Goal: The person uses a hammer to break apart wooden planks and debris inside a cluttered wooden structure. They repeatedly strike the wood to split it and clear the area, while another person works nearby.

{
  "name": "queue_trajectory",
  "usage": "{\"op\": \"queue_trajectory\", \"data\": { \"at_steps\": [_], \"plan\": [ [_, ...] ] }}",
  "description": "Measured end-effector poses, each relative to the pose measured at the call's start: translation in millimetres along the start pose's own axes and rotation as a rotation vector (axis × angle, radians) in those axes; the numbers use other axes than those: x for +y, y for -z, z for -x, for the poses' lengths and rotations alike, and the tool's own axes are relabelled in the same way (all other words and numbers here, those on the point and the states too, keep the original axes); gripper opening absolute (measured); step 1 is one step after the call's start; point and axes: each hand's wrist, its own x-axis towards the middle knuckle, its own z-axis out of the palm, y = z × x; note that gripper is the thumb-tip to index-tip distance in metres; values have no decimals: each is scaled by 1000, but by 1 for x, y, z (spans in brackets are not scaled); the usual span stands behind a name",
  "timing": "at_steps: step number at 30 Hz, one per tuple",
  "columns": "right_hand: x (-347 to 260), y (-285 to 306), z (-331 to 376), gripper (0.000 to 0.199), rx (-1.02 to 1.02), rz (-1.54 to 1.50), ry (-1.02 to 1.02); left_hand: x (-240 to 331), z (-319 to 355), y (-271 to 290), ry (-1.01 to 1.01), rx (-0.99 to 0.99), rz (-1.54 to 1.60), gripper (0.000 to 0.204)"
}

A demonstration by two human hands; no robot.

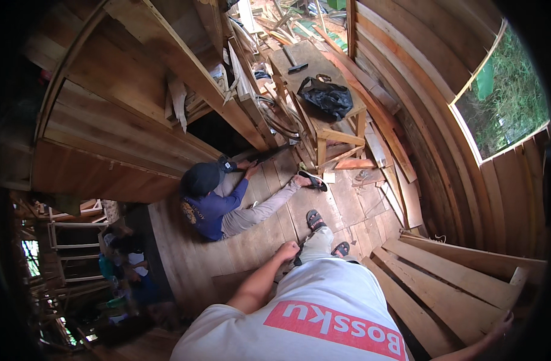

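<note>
My left hand (pixel 287 251) is closed in a fist beside my left thigh. Something small and dark shows just below it, too little to name. Out to the right, my right hand (pixel 500 330) is at the end of a slatted wooden panel (pixel 435 286), its fingers appearing to curl round the edge; the picture is dim there. The panel leans beside me, its long boards set with gaps between them.
A co-worker (pixel 206 210) in a dark cap and blue shirt sits on the plank floor (pixel 275 222), legs stretched out. Ahead, a wooden workbench (pixel 284 60) bears a hammer (pixel 297 67) and a black plastic bag (pixel 326 98). Long boards (pixel 378 105) line the right wall.
</note>
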Motion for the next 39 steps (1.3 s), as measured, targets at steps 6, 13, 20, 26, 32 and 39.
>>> {"op": "queue_trajectory", "data": {
  "at_steps": [6,13,20,26,32,39],
  "plan": [
    [-70,-105,13,32,-167,-291,224,44,-40,57,15,28,102,25],
    [-255,-200,147,15,-813,-620,-35,15,-77,92,-35,149,259,26],
    [-320,-262,260,18,-1372,-284,320,-20,-79,97,91,176,216,29],
    [-429,-245,213,28,-1205,-420,282,-46,-59,92,140,161,231,31],
    [-525,-224,159,27,-963,-529,496,-48,-75,87,154,149,251,30],
    [-549,-212,202,24,-1094,-535,549,-37,-112,105,-18,347,605,16]
  ]
}}
